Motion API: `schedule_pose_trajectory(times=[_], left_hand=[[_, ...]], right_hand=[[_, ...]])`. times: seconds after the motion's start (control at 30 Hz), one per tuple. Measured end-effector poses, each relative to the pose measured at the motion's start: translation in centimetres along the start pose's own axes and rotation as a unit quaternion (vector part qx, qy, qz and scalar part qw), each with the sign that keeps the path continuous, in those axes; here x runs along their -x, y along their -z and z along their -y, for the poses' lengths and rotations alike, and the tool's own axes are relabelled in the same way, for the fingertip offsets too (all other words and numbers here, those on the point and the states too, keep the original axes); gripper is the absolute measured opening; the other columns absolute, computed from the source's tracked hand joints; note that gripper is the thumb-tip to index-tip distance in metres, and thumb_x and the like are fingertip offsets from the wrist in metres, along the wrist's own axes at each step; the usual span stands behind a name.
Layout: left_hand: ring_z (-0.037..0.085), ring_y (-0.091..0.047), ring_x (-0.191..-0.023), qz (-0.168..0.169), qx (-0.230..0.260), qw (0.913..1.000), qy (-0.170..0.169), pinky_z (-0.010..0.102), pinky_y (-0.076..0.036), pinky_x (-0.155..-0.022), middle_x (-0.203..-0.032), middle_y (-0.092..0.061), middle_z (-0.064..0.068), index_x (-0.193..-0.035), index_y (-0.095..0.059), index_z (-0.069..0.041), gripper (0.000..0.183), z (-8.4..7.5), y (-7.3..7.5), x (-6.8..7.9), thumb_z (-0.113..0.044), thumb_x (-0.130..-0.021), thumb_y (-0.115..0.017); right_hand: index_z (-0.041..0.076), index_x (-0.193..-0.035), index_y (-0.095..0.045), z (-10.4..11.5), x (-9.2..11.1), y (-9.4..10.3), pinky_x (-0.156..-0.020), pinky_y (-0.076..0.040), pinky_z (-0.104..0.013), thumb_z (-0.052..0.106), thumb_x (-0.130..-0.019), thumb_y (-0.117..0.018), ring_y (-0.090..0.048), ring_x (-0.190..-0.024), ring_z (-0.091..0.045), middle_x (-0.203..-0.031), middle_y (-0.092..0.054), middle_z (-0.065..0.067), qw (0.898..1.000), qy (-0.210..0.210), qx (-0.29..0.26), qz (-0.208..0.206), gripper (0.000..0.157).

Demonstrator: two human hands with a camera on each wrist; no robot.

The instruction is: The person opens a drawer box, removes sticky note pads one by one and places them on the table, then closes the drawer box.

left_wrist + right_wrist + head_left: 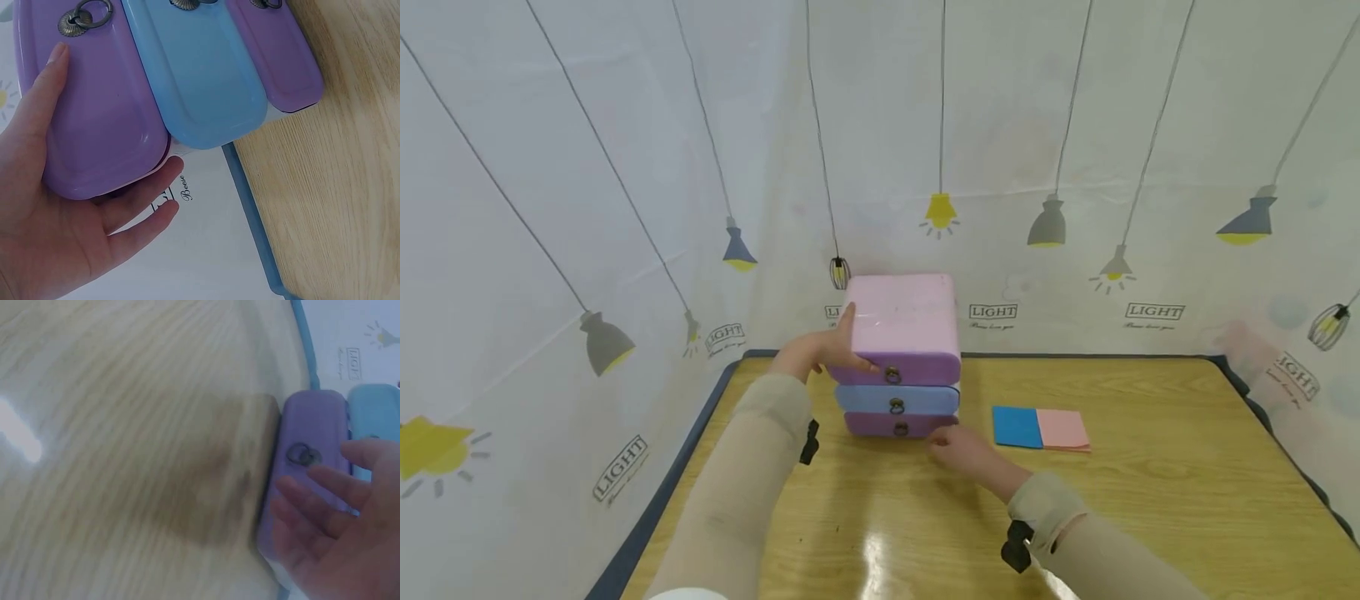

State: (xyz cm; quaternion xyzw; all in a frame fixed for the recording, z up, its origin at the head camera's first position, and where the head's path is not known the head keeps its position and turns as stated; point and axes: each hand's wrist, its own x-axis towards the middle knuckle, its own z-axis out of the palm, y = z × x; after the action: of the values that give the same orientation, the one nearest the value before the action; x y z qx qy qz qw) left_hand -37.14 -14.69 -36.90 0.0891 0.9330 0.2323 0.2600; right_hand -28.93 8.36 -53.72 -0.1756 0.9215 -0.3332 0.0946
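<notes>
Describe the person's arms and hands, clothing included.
The left sleeve and right sleeve are long and beige, each with a pale cuff and a small black attachment near the wrist. The left hand and right hand are ungloved.

Blue paper against pink paper

The box is set near the back of the table, before the wall, its three drawers stacked one above another. The left hand is placed at the top drawer's left end, the right hand before the bottom drawer's right end. Two paper squares are laid side by side right of the box.
</notes>
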Motion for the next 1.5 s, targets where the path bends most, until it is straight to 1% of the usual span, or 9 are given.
schedule_pose_trajectory(times=[0.13, 0.23, 0.37, 0.5, 0.7, 0.83, 0.97, 1.23, 1.5], left_hand=[[0.036, -0.037, -0.117, 0.004, -0.002, 1.0000, 0.004, 0.045, -0.046, -0.072, -0.148, 0.007, 0.013, -0.136, 0.030, -0.025, 0.125, -0.2, 0.0, -0.4, -0.054, -0.067, -0.071], [0.035, -0.036, -0.118, 0.003, -0.008, 0.9999, 0.006, 0.043, -0.046, -0.070, -0.148, 0.009, 0.013, -0.136, 0.030, -0.025, 0.126, -0.1, 0.1, -0.4, -0.055, -0.066, -0.071], [0.035, -0.036, -0.118, -0.003, -0.007, 0.9999, 0.007, 0.042, -0.046, -0.068, -0.148, 0.007, 0.013, -0.136, 0.030, -0.025, 0.126, 0.2, 0.1, -0.2, -0.055, -0.066, -0.071], [0.035, -0.037, -0.117, -0.003, -0.004, 0.9999, 0.011, 0.043, -0.046, -0.070, -0.148, 0.005, 0.014, -0.136, 0.030, -0.025, 0.125, 0.5, 0.1, 0.1, -0.053, -0.067, -0.071], [0.036, -0.035, -0.118, -0.002, 0.002, 1.0000, 0.008, 0.045, -0.045, -0.074, -0.148, 0.003, 0.014, -0.136, 0.029, -0.026, 0.125, 0.4, 0.1, -0.1, -0.053, -0.067, -0.071], [0.035, -0.035, -0.119, -0.003, 0.004, 0.9999, 0.009, 0.045, -0.045, -0.074, -0.148, 0.001, 0.014, -0.136, 0.029, -0.027, 0.125, 0.2, 0.1, -0.2, -0.053, -0.067, -0.071], [0.035, -0.035, -0.118, -0.005, 0.004, 1.0000, 0.002, 0.045, -0.046, -0.073, -0.148, 0.003, 0.013, -0.137, 0.029, -0.026, 0.125, 0.1, 0.1, -0.4, -0.052, -0.067, -0.072], [0.035, -0.035, -0.119, -0.009, 0.006, 0.9999, -0.002, 0.045, -0.046, -0.073, -0.148, 0.004, 0.013, -0.137, 0.028, -0.025, 0.125, 0.0, 0.0, -0.4, -0.052, -0.067, -0.072], [0.035, -0.034, -0.120, -0.005, 0.005, 1.0000, -0.003, 0.046, -0.045, -0.077, -0.149, 0.006, 0.012, -0.136, 0.029, -0.025, 0.125, 0.2, 0.0, -0.2, -0.052, -0.067, -0.072]], right_hand=[[0.001, -0.111, -0.060, 0.2, -0.1, -1.4, -0.078, -0.046, -0.040, 0.021, -0.088, -0.054, -0.056, -0.091, -0.022, -0.101, -0.062, -0.008, 0.999, 0.040, 0.009, 0.025, 0.031], [0.001, -0.108, -0.058, 0.5, -0.6, -2.2, -0.067, -0.046, -0.035, 0.021, -0.088, -0.055, -0.054, -0.076, -0.016, -0.087, -0.060, -0.004, 0.998, 0.048, 0.005, 0.040, 0.028], [0.004, -0.119, -0.053, 0.8, -1.5, -3.1, -0.057, -0.040, -0.030, 0.019, -0.088, -0.055, -0.045, -0.060, -0.012, -0.070, -0.052, 0.000, 0.997, 0.062, 0.012, 0.037, 0.035], [0.005, -0.133, -0.042, 1.4, -2.0, -3.8, -0.067, -0.045, -0.033, 0.020, -0.088, -0.054, -0.047, -0.067, -0.011, -0.084, -0.058, -0.003, 0.998, 0.052, 0.012, 0.032, 0.049], [0.005, -0.131, -0.045, 1.8, -2.1, -4.0, -0.077, -0.045, -0.037, 0.019, -0.087, -0.053, -0.054, -0.080, -0.016, -0.095, -0.060, -0.005, 0.999, 0.017, 0.028, 0.018, 0.046], [0.004, -0.126, -0.050, 1.7, -2.2, -4.2, -0.084, -0.044, -0.040, 0.018, -0.084, -0.056, -0.055, -0.096, -0.023, -0.111, -0.059, -0.012, 0.999, 0.014, 0.043, -0.011, 0.044], [0.004, -0.121, -0.054, 1.2, -2.3, -4.5, -0.086, -0.044, -0.041, 0.019, -0.083, -0.057, -0.053, -0.104, -0.028, -0.113, -0.058, -0.013, 0.997, 0.014, 0.074, -0.035, 0.041], [0.007, -0.119, -0.056, 0.8, -2.4, -5.1, -0.075, -0.048, -0.037, 0.019, -0.082, -0.060, -0.057, -0.090, -0.020, -0.103, -0.061, -0.007, 0.990, 0.034, 0.114, -0.070, 0.039], [0.006, -0.118, -0.055, 1.4, -2.7, -5.1, -0.070, -0.049, -0.033, 0.022, -0.084, -0.060, -0.058, -0.086, -0.017, -0.101, -0.062, -0.006, 0.987, 0.038, 0.148, -0.050, 0.038]])
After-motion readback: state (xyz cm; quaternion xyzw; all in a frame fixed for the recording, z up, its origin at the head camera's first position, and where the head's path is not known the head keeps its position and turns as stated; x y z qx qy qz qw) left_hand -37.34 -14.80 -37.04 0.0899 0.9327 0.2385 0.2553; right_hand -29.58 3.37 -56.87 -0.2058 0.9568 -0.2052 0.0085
